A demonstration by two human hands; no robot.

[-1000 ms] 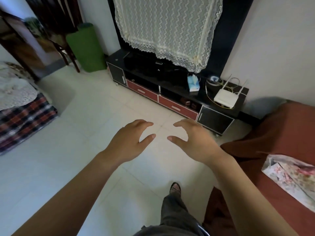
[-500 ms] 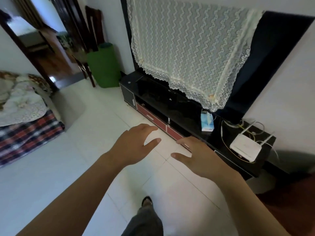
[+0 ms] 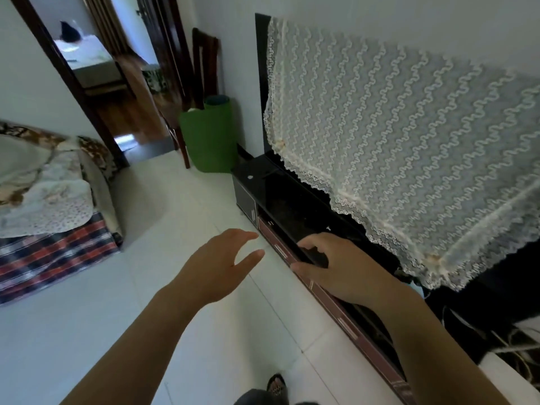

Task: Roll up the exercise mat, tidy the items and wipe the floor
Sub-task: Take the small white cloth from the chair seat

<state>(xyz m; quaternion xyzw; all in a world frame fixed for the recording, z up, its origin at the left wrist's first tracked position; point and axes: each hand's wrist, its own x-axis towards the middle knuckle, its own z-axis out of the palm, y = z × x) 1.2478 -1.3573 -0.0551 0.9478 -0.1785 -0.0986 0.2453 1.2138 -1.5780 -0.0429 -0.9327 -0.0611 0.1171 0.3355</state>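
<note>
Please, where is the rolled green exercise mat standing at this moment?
In the head view, the rolled green exercise mat stands upright on the floor at upper centre, against the white wall, between the dark wooden chair and the far end of the black TV cabinet.

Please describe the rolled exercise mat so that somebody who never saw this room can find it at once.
Find the long black TV cabinet under the lace-covered screen on the right wall, and follow it to its far end. There, in the corner beside a dark wooden chair, the rolled mat stands upright on the floor. It is the only bright green thing in the room.
</note>
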